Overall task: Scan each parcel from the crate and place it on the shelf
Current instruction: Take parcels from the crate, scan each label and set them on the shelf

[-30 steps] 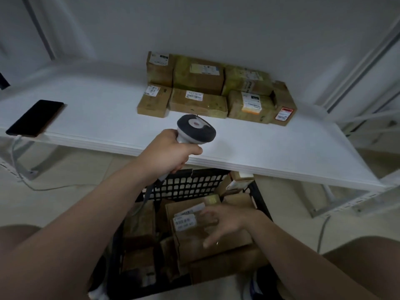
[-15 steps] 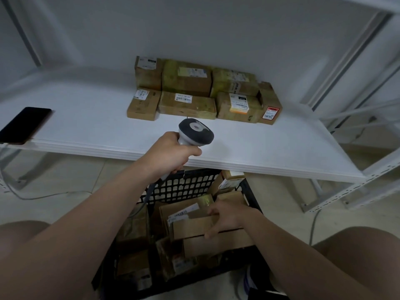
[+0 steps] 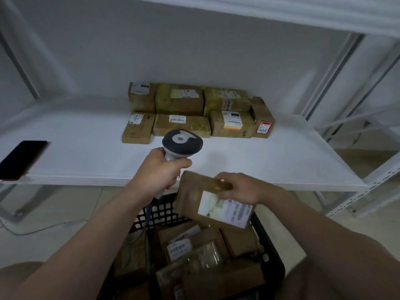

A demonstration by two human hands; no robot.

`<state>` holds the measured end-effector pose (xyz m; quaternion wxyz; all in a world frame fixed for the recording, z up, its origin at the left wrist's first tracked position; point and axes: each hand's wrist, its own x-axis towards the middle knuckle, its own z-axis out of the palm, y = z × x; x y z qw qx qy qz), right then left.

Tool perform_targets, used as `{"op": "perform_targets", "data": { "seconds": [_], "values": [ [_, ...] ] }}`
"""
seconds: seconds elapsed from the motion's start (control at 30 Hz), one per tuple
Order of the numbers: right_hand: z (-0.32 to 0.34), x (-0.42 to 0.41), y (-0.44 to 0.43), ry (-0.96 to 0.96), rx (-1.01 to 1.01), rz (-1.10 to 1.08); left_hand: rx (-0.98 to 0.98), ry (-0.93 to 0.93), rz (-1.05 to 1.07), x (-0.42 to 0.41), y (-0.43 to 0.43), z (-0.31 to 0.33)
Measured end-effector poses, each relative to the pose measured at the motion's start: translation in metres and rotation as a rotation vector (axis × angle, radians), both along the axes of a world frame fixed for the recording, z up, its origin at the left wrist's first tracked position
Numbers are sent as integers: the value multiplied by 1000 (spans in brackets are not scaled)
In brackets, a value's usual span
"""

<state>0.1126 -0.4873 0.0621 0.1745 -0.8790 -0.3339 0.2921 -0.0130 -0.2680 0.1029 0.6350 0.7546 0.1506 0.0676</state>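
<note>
- The parcel [image 3: 194, 198] in the right hand [image 3: 240, 188] is looking blurry, and the words on its white label [image 3: 227, 211] are smearing too much to read.
- The right hand is covering the parcel's far right corner.
- The left hand [image 3: 158, 172] is hiding the handle of the scanner [image 3: 181, 144].
- The black phone [image 3: 21, 159] on the left is getting cut off by the picture's edge.
- The near end of the crate [image 3: 160, 213] is running off the bottom, and the left arm [image 3: 86, 234] and right arm [image 3: 313, 234] are hiding parts of its sides.
- The labels on the far boxes [image 3: 179, 100] are looking too small to read.

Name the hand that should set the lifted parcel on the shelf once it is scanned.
Right. The right hand grips the parcel above the crate, just before the shelf edge; the left hand is full, holding the scanner.
</note>
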Motion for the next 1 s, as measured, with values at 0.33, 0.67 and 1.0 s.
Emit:
{"op": "perform_targets", "data": {
  "seconds": [0.33, 0.67, 1.0],
  "values": [
    [26, 59, -24, -169, 336, -448, -165, -73, 38, 3, -9, -7],
    [35, 76, -4, 66, 517, -603, -266, 20, -53, 10, -23, -18],
    [31, 87, -6, 333, 792, -819, -292, 14, -45, 13, -27, -17]
  ]
}}
